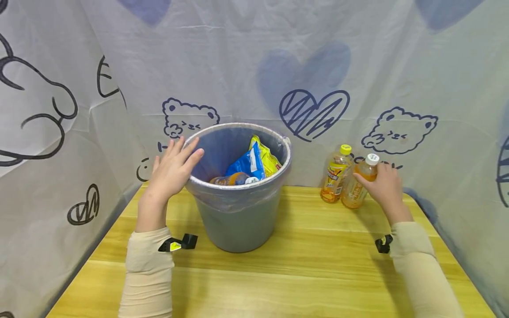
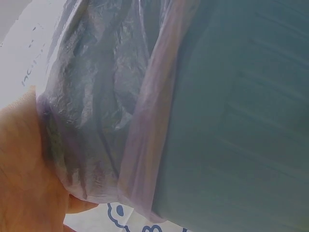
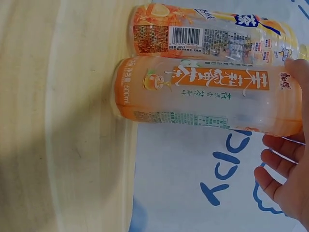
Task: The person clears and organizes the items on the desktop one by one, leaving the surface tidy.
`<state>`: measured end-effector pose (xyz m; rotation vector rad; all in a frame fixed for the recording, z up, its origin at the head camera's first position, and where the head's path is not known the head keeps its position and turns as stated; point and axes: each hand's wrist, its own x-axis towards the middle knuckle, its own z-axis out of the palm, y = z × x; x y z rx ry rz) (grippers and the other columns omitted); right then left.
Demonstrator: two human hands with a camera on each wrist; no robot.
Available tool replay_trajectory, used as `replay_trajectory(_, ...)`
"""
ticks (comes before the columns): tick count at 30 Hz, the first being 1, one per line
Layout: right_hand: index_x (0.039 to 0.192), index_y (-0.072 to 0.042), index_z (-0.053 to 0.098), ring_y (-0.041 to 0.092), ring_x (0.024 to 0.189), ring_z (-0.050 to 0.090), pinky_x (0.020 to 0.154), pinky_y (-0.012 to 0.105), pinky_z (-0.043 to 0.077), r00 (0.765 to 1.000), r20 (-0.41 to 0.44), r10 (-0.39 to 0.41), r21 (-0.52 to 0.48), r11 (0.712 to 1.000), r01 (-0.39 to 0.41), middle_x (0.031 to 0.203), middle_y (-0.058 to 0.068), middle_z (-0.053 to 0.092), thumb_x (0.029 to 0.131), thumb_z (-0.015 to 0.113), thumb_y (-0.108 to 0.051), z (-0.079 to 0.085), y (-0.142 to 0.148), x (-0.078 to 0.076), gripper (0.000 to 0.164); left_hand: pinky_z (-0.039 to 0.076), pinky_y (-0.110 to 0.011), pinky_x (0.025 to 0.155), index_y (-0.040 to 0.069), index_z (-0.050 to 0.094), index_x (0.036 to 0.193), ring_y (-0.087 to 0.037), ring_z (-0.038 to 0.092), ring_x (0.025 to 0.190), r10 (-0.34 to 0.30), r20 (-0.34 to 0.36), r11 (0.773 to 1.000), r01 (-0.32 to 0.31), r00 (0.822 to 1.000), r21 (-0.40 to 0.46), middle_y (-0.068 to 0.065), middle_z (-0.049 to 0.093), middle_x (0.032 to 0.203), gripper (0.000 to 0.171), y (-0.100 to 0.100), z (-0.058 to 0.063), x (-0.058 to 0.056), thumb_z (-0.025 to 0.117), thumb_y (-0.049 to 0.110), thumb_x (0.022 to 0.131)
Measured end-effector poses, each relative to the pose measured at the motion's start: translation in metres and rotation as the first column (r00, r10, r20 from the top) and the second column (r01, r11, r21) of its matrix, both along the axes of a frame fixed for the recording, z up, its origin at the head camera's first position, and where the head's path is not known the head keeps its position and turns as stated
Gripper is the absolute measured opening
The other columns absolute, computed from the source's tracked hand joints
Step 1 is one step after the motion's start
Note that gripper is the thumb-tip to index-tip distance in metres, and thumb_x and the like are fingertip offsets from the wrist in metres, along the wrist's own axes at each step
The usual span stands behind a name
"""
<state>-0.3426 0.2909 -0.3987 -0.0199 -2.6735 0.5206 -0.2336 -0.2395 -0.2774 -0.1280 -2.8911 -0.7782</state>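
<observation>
A grey bin (image 1: 240, 225) lined with a clear plastic bag (image 2: 106, 82) stands on the table left of centre. My left hand (image 1: 172, 170) rests at the bin's left rim, fingers spread and mostly straight. Inside lie a bottle with a white cap (image 1: 234, 179), a blue packet (image 1: 242, 165) and a yellow packet (image 1: 268, 159). To the right, my right hand (image 1: 385, 187) grips the upper part of a white-capped orange drink bottle (image 3: 207, 94) between thumb and fingers. Right beside that bottle stands a yellow-capped drink bottle (image 1: 336, 174).
A wooden table (image 1: 302, 265) lies under everything. White cloth (image 1: 238, 66) printed with hearts and bears hangs behind the table and along its sides. Both forearms wear beige sleeves (image 1: 421, 265), each with a small black wrist mount (image 1: 383, 244).
</observation>
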Motion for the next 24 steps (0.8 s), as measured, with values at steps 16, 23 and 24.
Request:
replay_trajectory(16,0.106,0.006,0.056,0.044,0.090,0.051,0.075,0.057,0.041,0.995,-0.094,0.045,0.089,0.995,-0.037,0.095,0.025,0.057,0.084,0.069,-0.053,-0.003,0.000,0.030,0.064,-0.006,-0.074,0.112,0.030,0.018,0.157,-0.034,-0.010,0.152,0.003,-0.016,1.000,-0.003,1.000,0.011,-0.008,0.000,0.166,0.073,0.001,-0.001,0.002,0.018,0.071,0.096)
replay_trajectory(23,0.105,0.007,0.056,0.044,0.092,0.050,0.077,0.059,0.041,0.994,-0.103,0.041,0.117,0.993,-0.029,0.095,0.026,0.057,0.082,0.072,-0.051,-0.007,-0.002,0.042,0.065,-0.006,-0.074,0.112,0.030,0.018,0.157,-0.035,-0.010,0.152,0.004,-0.021,1.000,-0.003,1.000,0.012,-0.008,0.001,0.166,0.073,0.001,-0.002,0.001,0.018,0.071,0.096)
replay_trajectory(24,0.105,0.008,0.056,0.044,0.093,0.050,0.078,0.060,0.041,0.994,-0.100,0.042,0.125,0.992,-0.029,0.096,0.026,0.057,0.082,0.072,-0.051,-0.007,-0.002,0.043,0.066,-0.006,-0.074,0.112,0.030,0.018,0.157,-0.035,-0.010,0.152,0.004,-0.019,1.000,-0.004,1.000,0.012,-0.008,0.001,0.166,0.073,0.001,-0.002,0.001,0.018,0.071,0.096)
